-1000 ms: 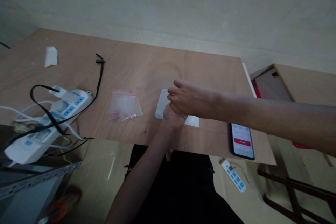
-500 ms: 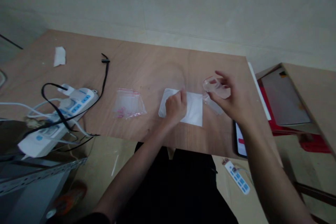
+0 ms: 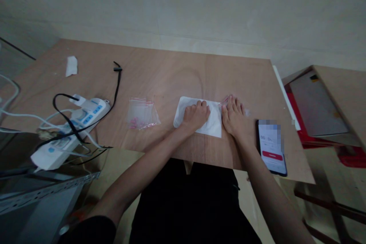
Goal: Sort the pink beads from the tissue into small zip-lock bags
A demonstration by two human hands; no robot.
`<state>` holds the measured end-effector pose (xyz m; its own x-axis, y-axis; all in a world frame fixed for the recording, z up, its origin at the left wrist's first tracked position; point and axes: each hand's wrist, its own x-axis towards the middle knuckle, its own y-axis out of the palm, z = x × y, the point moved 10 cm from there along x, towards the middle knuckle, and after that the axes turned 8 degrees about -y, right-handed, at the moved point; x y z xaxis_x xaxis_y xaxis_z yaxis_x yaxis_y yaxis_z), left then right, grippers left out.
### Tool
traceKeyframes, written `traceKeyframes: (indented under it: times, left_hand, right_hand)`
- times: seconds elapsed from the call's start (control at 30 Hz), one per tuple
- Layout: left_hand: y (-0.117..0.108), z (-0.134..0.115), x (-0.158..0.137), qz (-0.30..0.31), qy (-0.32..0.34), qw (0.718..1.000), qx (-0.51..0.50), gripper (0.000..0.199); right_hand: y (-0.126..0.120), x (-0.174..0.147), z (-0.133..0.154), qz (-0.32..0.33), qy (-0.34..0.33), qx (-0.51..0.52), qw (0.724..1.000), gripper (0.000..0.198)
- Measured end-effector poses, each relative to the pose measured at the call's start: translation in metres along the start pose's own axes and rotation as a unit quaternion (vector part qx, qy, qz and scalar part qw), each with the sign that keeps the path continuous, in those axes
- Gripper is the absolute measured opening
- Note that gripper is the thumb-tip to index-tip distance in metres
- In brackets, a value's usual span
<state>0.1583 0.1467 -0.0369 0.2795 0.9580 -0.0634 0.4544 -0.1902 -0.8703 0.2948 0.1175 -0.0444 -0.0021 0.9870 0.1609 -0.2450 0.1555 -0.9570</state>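
A white pouch or sheet (image 3: 213, 122) with rounded left corners lies flat at the middle of the table. On top of it rests my left hand (image 3: 196, 115), its fingers curled under; what they hold, if anything, is hidden. Just right of the pouch, my right hand (image 3: 235, 118) lies palm down with its fingers stretched forward. It covers most of a clear plastic zip bag (image 3: 224, 100), of which a red-lined edge shows. Left of the pouch are several clear zip bags (image 3: 143, 114) with red seal lines, overlapping.
A phone (image 3: 270, 146) lies at the table's right front. A white power strip (image 3: 71, 131) tangled with cords (image 3: 117, 84) takes up the left edge. A scrap of white paper (image 3: 71, 66) sits at the back left, and a wall (image 3: 183, 11) stands behind the table.
My right hand has come down from above the table, where it held a clear plastic bag, and now presses flat on it. My left hand stays curled on the pouch, slightly further right.
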Motion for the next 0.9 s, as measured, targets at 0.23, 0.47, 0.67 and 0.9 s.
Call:
traceKeyframes:
  times: [0.23,0.47,0.67,0.9]
  left_hand:
    - [-0.034,0.015,-0.020,-0.113,-0.024,0.993,0.006,0.038]
    - [-0.126,0.146,-0.075,-0.333,-0.231,0.914,0.028,0.031]
    - [-0.120,0.200,-0.074,-0.164,-0.312,0.934,0.067,0.050]
    - [-0.124,0.197,-0.074,-0.174,-0.249,0.950,0.065,0.043]
  right_hand:
    - [-0.011,-0.003,-0.008,-0.042,0.053,-0.011,0.998,0.065]
    - [-0.021,-0.007,-0.008,-0.086,0.055,-0.004,0.995,0.071]
    - [-0.020,-0.009,-0.013,-0.102,0.057,0.020,0.993,0.066]
    - [-0.023,-0.011,-0.013,-0.111,0.055,0.035,0.992,0.061]
